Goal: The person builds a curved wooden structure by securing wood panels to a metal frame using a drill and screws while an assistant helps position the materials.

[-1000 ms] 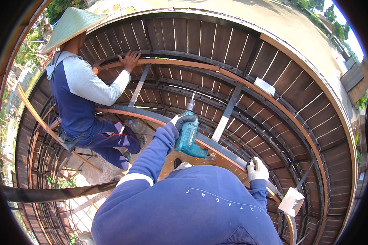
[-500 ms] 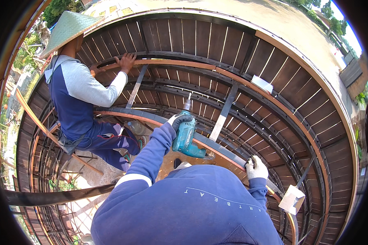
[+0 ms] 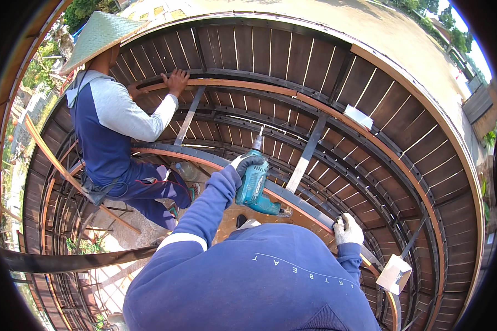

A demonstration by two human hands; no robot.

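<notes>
My left hand point(image 3: 247, 162), in a grey-and-white glove, is closed round the upper body of a teal power drill point(image 3: 254, 186). The drill's chuck and bit point away from me, and its handle end hangs over the near side of a curved rail point(image 3: 215, 159) with a dark top and a reddish-brown edge. To the right, my right hand point(image 3: 348, 230), in a pale glove, has its fingers bent over that same rail. Its fingertips are partly hidden, so a small item in them cannot be ruled out.
A co-worker in a woven conical hat point(image 3: 105, 38) stands at the left, hands on the farther curved rail point(image 3: 243, 84). Flat metal crossbars point(image 3: 307, 154) link the rails. A white box point(image 3: 358, 117) and an open carton point(image 3: 394, 274) sit on the framework. Dark slats point(image 3: 425, 138) curve around.
The view has shifted slightly, so the co-worker and frame appear a little farther right. Both my hands keep their holds, and the drill stays at nearly the same place.
</notes>
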